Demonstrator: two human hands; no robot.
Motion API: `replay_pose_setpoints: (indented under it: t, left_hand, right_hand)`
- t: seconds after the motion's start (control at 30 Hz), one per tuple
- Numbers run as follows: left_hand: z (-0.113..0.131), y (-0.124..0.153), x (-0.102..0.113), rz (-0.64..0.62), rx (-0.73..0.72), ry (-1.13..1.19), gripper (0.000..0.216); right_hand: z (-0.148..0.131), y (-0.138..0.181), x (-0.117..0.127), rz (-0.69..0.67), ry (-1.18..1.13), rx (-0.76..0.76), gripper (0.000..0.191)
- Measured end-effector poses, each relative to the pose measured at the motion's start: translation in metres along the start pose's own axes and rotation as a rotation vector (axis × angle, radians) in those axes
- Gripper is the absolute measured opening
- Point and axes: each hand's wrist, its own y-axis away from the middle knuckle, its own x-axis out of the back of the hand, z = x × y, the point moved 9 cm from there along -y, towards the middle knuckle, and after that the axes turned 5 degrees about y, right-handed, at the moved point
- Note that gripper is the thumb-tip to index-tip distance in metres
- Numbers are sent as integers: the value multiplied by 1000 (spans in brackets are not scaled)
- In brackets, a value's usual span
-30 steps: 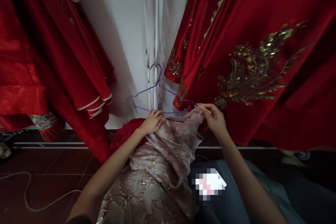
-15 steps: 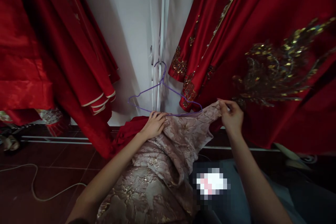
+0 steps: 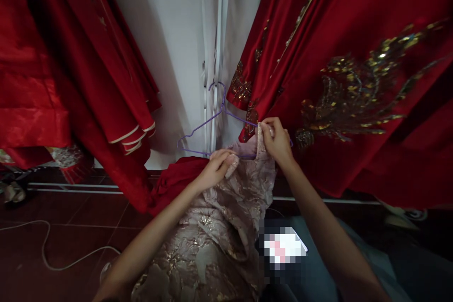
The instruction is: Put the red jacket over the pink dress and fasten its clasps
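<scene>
A pale pink dress (image 3: 208,219) with a raised gold pattern hangs in folds in front of me. My right hand (image 3: 278,139) pinches its shoulder strap, which lies over the right arm of a purple wire hanger (image 3: 208,120). That end of the hanger is partly covered by strap and fingers; its tip shows just right of my hand. My left hand (image 3: 217,170) is closed on the upper edge of the dress, by the hanger's bottom bar. The hanger's left arm is bare, and its hook is up against a thin white upright.
Red garments (image 3: 106,71) hang at the left, and a red dress with gold sequins (image 3: 354,99) hangs at the right. Behind is a white wall (image 3: 170,33). A pale cable (image 3: 46,245) lies on the tiled floor. A blurred-out bright screen (image 3: 285,245) is low on the right.
My right hand has moved left with the strap, bringing it over the hanger's right arm. My left hand has shifted slightly right and gathered the dress edge. The hanger has moved a little right.
</scene>
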Motion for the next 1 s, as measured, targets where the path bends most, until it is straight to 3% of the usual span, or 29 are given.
replay_pose_setpoints:
  t: [0.07,0.23,0.33,0.47,0.7,0.87,1.0]
  left_hand:
    - [-17,5,31,83,54,-44,37]
    - [-96,48,135,398,292,-430,39]
    - [-138,72,166,467,378,-508,38]
    - [-173,82,168,454,443,-472,37]
    - [-182,80,165,469,445,-433,38]
    - [-169,65,169,442,399,-429,38]
    - [-138,33,165,390,302,-416,38]
  right_hand:
    - [4,1,-1,-18,-14,-13,24]
    - [10,0,0,-27,-31,-20,24]
    - [11,0,-1,-24,-21,-14,24]
    - [12,0,-3,-26,-27,-12,25]
    - [10,-3,0,-28,-36,-15,23]
    - [10,-3,1,-35,-36,4,22]
    - [11,0,-5,-81,-75,-5,23]
